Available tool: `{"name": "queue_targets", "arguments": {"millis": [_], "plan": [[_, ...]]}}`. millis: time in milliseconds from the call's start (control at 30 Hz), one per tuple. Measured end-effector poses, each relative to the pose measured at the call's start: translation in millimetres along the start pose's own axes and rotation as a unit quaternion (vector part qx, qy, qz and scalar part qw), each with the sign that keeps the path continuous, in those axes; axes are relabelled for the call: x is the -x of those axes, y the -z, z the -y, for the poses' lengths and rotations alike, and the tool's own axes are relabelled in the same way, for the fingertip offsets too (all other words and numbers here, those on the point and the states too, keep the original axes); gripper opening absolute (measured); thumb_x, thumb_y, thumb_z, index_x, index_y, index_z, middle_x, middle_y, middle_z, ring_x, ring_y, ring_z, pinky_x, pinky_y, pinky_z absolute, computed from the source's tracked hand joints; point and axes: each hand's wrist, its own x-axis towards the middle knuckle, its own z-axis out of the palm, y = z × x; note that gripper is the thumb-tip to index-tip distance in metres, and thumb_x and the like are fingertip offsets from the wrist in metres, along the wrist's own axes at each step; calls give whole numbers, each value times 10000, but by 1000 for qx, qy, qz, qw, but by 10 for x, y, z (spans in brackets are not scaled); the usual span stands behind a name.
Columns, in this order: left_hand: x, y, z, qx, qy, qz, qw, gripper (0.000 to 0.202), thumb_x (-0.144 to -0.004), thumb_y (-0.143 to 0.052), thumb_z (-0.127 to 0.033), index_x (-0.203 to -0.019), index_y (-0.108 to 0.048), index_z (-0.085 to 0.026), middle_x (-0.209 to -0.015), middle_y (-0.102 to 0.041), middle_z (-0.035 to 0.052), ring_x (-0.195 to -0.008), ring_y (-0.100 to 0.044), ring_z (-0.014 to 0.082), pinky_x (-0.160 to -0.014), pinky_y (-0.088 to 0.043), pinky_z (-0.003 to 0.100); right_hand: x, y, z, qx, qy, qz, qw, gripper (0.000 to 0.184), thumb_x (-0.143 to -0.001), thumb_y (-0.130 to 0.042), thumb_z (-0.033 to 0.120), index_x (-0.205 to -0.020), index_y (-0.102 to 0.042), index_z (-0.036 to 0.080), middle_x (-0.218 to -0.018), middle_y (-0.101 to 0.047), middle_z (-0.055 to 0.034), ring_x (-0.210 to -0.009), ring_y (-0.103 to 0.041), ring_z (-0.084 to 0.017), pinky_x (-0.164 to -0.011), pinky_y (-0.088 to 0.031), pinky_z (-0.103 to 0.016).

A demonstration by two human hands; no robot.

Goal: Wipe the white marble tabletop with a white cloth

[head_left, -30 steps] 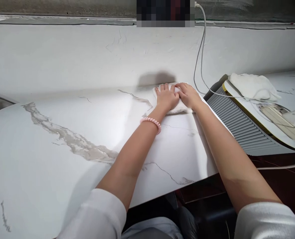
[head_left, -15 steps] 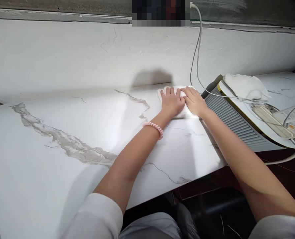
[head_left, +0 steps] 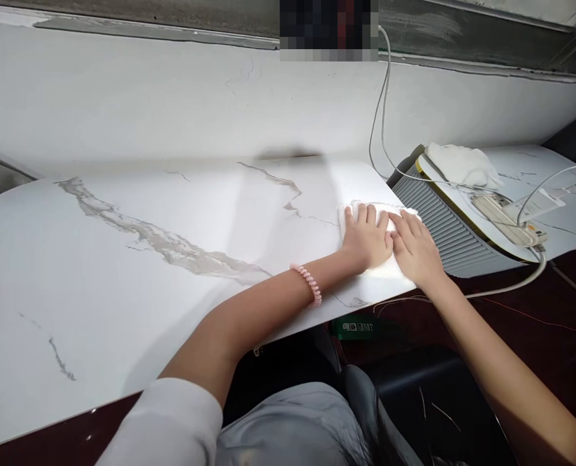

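A folded white cloth (head_left: pixel 389 266) lies on the marble-patterned white tabletop (head_left: pixel 210 213), close to its right end. My left hand (head_left: pixel 368 243) rests flat on the cloth's left part, fingers apart; a pink coiled band (head_left: pixel 308 283) circles that forearm. Beside it my right hand (head_left: pixel 417 249) presses on the cloth's right side with fingers stretched out. The two hands touch or nearly touch at the thumbs. Both palms hide much of the cloth.
Right of the hands stands a unit with a ridged grey side (head_left: pixel 448 220), bearing another white cloth (head_left: pixel 463 166) and a power strip (head_left: pixel 504 220). A white cable (head_left: pixel 384 116) hangs down the wall. Below are a black chair seat (head_left: pixel 424 382) and a green box (head_left: pixel 354 328).
Both hands have slid the cloth from near the wall toward the front edge and to the right. The camera view has shifted a little too.
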Motion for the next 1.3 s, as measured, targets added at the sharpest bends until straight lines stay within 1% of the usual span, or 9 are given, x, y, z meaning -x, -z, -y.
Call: {"name": "queue_targets", "arguments": {"millis": [167,267,433,533,633,767,900,1133,1300], "plan": [[388,166,73,8,-4,14,1000,522,-1007,-360,-290,-1483,-464,-103,-1559,-454,204,-1460,-377,362,-1201,-262,596,296,41,395,-11,-4,-22,1000,543,-982,-242,342,-1464,-475,257,-1555,-471,-126,-1476,-369,-363,-1153,-347,-673],[611,281,178,16,7,44,999,540,-1013,-342,-290,-1512,-428,-102,-1596,-403,203,-1496,-327,361,-1219,-237,600,402,51,648,-5,2,-8,1000,553,-988,-232,353,-1468,-474,225,-1561,-455,-148,-1482,-348,-382,-1146,-350,-672],[728,420,429,11,64,82,995,556,-1029,-299,-314,-1549,-375,-136,-1640,-341,164,-1533,-259,344,-1243,-187,593,242,2,953,0,43,12,999,536,-991,-230,323,-1438,-494,190,-1527,-481,-155,-1456,-387,-359,-1155,-364,-610],[564,451,642,6,96,77,992,561,-1032,-272,-312,-1558,-360,-138,-1644,-334,156,-1534,-251,341,-1241,-177,590,-99,-117,1012,-14,73,3,997,507,-981,-241,282,-1391,-525,191,-1480,-520,-151,-1422,-429,-325,-1153,-375,-564],[266,455,908,4,112,67,991,564,-1029,-253,-298,-1555,-367,-130,-1641,-332,161,-1530,-250,335,-1242,-165,575,-552,-284,1021,-41,88,-13,995,474,-962,-275,263,-1347,-549,228,-1432,-561,-133,-1378,-465,-319,-1129,-389,-560],[-160,443,1280,-2,129,45,991,547,-1015,-269,-302,-1530,-412,-183,-1619,-375,133,-1512,-284,294,-1239,-174,536,-1141,-478,1064,-52,87,-11,995,465,-943,-293,245,-1321,-564,238,-1386,-595,-121,-1321,-499,-312,-1120,-391,-529],[-474,427,1569,-4,147,24,989,531,-1003,-286,-310,-1496,-460,-214,-1585,-424,115,-1485,-322,274,-1231,-193,504,-1575,-609,1134,-62,73,-3,995,480,-929,-303,222,-1329,-568,229,-1392,-599,-117,-1302,-504,-309,-1109,-395,-505],[-752,450,1880,-2,167,8,986,535,-999,-285,-292,-1501,-457,-222,-1544,-464,103,-1449,-363,256,-1214,-233,457,-2063,-749,1249,-43,68,11,997,482,-954,-285,236,-1343,-568,223,-1369,-609,-127,-1268,-520,-322,-1088,-405,-493],[-749,455,1945,2,158,-1,987,532,-1011,-272,-296,-1509,-445,-221,-1556,-451,96,-1458,-352,241,-1216,-235,425,-2112,-783,1285,-27,72,4,997,480,-986,-254,278,-1362,-546,224,-1355,-613,-145,-1260,-523,-349,-1073,-403,-534]]}}
